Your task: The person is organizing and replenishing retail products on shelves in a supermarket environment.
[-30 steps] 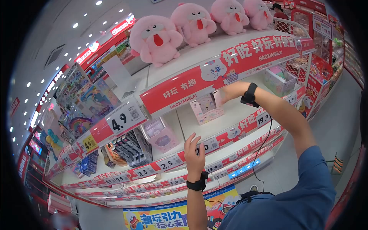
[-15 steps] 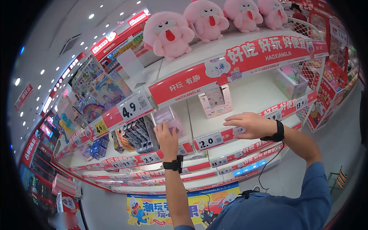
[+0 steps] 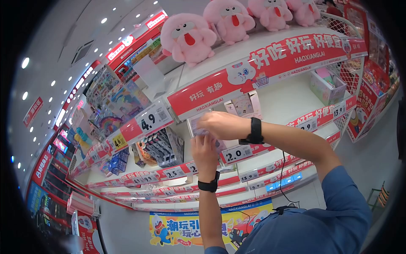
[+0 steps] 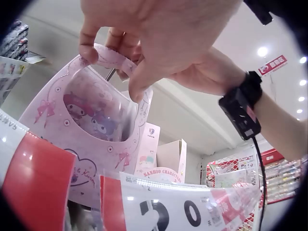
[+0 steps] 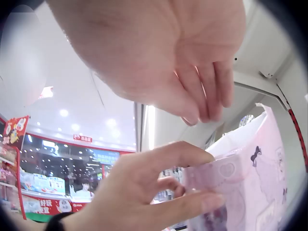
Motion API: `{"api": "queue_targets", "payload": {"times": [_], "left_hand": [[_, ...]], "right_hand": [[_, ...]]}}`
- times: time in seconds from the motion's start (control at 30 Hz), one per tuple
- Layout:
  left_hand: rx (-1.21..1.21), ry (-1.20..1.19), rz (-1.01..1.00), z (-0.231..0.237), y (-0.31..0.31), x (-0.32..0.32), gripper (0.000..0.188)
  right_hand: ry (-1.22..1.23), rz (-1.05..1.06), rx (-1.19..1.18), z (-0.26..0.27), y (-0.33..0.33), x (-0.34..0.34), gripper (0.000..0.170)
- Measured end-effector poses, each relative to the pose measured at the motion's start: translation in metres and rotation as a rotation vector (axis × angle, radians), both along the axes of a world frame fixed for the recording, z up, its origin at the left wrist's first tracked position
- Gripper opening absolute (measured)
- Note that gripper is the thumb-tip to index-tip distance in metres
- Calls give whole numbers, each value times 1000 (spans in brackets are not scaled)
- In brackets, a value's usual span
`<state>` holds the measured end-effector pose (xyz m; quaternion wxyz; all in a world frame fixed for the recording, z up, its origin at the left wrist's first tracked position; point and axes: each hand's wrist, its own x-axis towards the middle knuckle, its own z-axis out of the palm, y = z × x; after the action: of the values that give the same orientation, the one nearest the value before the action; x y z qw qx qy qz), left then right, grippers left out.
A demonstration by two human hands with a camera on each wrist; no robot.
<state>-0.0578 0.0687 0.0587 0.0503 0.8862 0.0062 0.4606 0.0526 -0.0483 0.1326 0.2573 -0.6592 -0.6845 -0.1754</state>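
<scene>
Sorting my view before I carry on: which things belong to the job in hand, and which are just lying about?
Apparently in the job:
- pink windowed box, pinched by the left hand
- right hand, open above it

Just lying about:
- plush toys
- open box to its right
- 2.0 price label

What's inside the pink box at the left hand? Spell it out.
Through the window of the pink box, pictures of two cartoon characters; its front hides the lower inside.
</scene>
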Motion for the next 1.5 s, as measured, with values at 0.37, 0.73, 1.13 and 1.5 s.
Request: {"api": "queue_targets", "payload": {"times": [0.37, 0.73, 1.13, 1.5], "left_hand": [[-65, -70, -10, -11, -5, -2, 28], [-109, -158, 5, -24, -9, 2, 28], [-181, -215, -15, -25, -15, -1, 21], [-199, -194, 15, -24, -16, 1, 28]], "right_hand": [[-217, -338, -77, -17, 82, 15, 26], [-156, -289, -425, 11, 66, 5, 23], [-417, -433, -46, -17, 64, -4, 21], [-338, -521, -103, -20, 78, 3, 20]]}}
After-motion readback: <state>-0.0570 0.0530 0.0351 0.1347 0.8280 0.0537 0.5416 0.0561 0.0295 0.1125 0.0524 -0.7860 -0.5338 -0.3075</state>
